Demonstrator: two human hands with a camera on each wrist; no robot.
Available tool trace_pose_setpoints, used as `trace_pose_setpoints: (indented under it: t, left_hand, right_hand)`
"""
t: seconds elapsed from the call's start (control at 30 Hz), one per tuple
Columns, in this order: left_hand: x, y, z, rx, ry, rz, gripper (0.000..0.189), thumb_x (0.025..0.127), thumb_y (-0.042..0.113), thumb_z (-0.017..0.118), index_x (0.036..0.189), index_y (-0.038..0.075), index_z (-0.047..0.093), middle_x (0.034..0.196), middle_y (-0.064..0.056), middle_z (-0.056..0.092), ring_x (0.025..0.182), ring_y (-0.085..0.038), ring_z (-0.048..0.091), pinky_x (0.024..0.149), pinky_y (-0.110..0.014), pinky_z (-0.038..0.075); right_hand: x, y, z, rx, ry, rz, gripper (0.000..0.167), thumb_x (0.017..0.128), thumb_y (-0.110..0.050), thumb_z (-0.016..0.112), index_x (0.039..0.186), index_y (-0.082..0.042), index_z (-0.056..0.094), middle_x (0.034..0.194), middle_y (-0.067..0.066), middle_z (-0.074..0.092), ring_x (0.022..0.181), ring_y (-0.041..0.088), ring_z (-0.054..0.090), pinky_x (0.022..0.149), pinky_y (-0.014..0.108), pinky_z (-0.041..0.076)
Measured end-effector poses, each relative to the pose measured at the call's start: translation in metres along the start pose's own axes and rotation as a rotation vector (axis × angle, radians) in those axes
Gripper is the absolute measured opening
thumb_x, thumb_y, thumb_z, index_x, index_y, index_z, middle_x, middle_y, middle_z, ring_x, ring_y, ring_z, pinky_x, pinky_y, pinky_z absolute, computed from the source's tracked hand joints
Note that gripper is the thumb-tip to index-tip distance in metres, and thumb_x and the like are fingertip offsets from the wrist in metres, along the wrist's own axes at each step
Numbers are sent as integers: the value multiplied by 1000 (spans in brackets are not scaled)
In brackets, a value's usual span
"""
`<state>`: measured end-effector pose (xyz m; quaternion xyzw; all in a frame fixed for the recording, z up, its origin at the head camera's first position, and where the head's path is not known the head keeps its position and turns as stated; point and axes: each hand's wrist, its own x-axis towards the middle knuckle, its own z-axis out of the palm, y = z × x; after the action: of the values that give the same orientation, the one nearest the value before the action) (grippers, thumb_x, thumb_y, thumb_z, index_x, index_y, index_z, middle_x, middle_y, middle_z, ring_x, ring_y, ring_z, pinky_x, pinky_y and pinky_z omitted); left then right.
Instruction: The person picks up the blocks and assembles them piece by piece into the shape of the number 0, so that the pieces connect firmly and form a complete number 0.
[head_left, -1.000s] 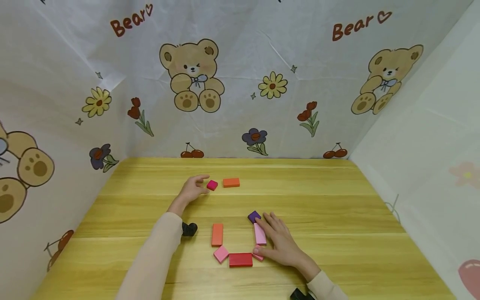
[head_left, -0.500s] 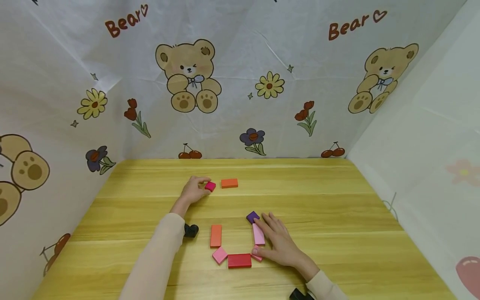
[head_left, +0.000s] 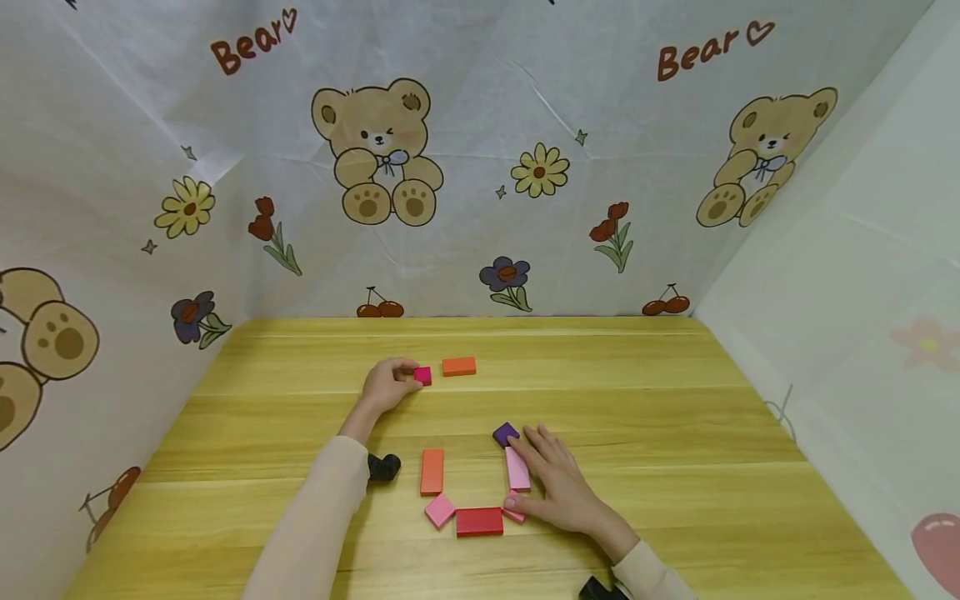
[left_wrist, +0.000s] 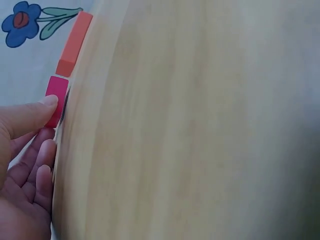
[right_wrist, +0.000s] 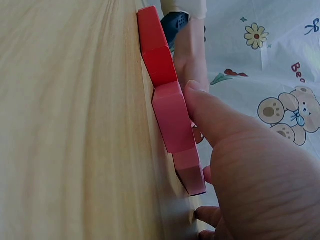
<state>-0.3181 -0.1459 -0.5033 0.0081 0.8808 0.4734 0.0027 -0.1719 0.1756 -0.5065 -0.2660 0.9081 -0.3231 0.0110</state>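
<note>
At the back of the table my left hand (head_left: 387,387) pinches a small square magenta block (head_left: 423,376) by its sides. In the left wrist view the thumb presses on this block (left_wrist: 56,89). Just right of it lies an orange rectangular block (head_left: 459,367). My right hand (head_left: 561,490), fingers extended, rests along a light pink rectangular block (head_left: 517,472), between a purple square block (head_left: 504,432) and a pink square block (head_left: 513,516). Its thumb touches the pink square; the index fingertip reaches the purple one. The right wrist view has the thumb beside the pink square (right_wrist: 172,117).
Continuing the row of blocks are a red rectangle (head_left: 479,522), another pink square (head_left: 440,511) and an upright orange rectangle (head_left: 432,472), forming a U shape. Bear-printed white cloth (head_left: 465,108) stands behind the wooden table (head_left: 637,383).
The left hand has closed its fingers on the magenta block and turned it from a slant to nearly square with the table. The right hand has stayed in place.
</note>
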Motion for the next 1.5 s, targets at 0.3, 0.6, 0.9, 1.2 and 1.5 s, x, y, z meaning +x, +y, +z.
trace_pose_setpoints:
  t: [0.3, 0.6, 0.9, 1.2, 1.5]
  left_hand:
    - [-9, -2, -3, -175, 10, -32, 37, 86, 9, 74, 122, 5, 66, 115, -17, 65, 102, -28, 62, 78, -27, 52]
    - [-19, 0, -5, -204, -30, 0, 35, 85, 4, 73, 120, 3, 67, 115, -18, 65, 98, -25, 63, 75, -24, 50]
    - [-33, 0, -3, -201, -123, 38, 33, 84, 2, 73, 117, 2, 68, 114, -17, 65, 97, -22, 62, 75, -23, 51]
    - [-50, 7, 3, -139, -212, 120, 30, 84, 1, 73, 114, 0, 69, 109, -15, 65, 91, -20, 62, 74, -28, 50]
    - [-60, 4, 6, -110, -283, 207, 31, 82, 4, 76, 112, 1, 70, 99, -12, 66, 87, -18, 61, 71, -25, 48]
  right_hand:
    - [0, 0, 0, 1, 11, -12, 83, 82, -50, 71, 150, -13, 40, 155, 24, 31, 146, 48, 17, 111, 69, 13]
    - [0, 0, 0, 3, 12, -12, 83, 82, -50, 71, 150, -12, 41, 155, 25, 32, 146, 48, 17, 111, 70, 13]
    - [0, -1, -1, 5, 7, -1, 83, 82, -50, 71, 150, -13, 41, 155, 24, 31, 146, 47, 17, 111, 69, 13]
    - [0, 0, -1, 0, 7, -1, 84, 82, -50, 72, 150, -13, 41, 155, 24, 31, 146, 48, 17, 112, 69, 13]
    - [0, 0, -1, 4, 5, -2, 83, 82, -49, 72, 149, -12, 41, 155, 25, 31, 146, 48, 17, 112, 69, 12]
